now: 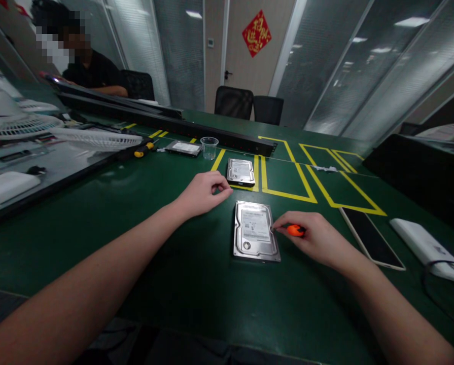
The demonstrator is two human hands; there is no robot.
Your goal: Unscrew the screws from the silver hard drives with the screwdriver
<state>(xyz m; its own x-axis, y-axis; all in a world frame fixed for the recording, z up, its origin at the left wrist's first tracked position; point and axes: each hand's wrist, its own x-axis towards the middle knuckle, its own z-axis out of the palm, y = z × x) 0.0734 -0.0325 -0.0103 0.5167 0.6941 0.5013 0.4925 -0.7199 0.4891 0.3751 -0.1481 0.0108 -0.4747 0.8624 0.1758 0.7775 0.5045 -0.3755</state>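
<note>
A silver hard drive [255, 230] lies flat on the green table before me, its labelled side up. My right hand [312, 233] is at its right edge, closed around a screwdriver [295, 230]. Only the orange handle end shows; the shaft is hidden by the fingers. Up and to the left of this drive, my left hand [206, 192] hovers with thumb and forefinger pinched together. Whatever is between those fingertips, if anything, is too small to make out. Just beyond it sits a second hard drive [241, 171] inside a yellow tape outline.
A clear plastic cup [209, 148], another drive [184, 147] and a yellow-black tool [143, 149] lie farther left. A long black bar [196, 133] crosses behind. At right are a phone [371, 237] and a white device [430, 248] with a cable. A person [97, 71] sits far left.
</note>
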